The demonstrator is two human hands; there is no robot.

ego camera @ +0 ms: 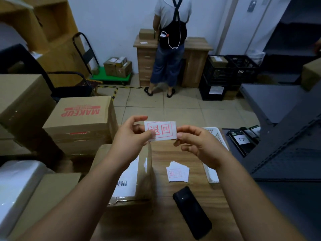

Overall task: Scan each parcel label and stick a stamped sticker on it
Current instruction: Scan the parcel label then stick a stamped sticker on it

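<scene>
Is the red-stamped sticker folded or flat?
Flat: both hands pinch the stamped sticker by its ends, and the whole red stamp shows.

Parcel point(129, 173) on table point(163, 202), left side. Sticker pile point(177, 173) right of parcel; scanner point(192, 212) nearer than pile; basket point(215, 153) at right edge. Held sticker point(160, 130) above table.

We see a pale wall point(111, 23) far beyond the grip | tiled floor point(182, 105) ahead of it | wooden desk point(196, 47) against that wall | dark shelving point(286, 136) to the right | wooden table point(166, 192) underneath.
</scene>
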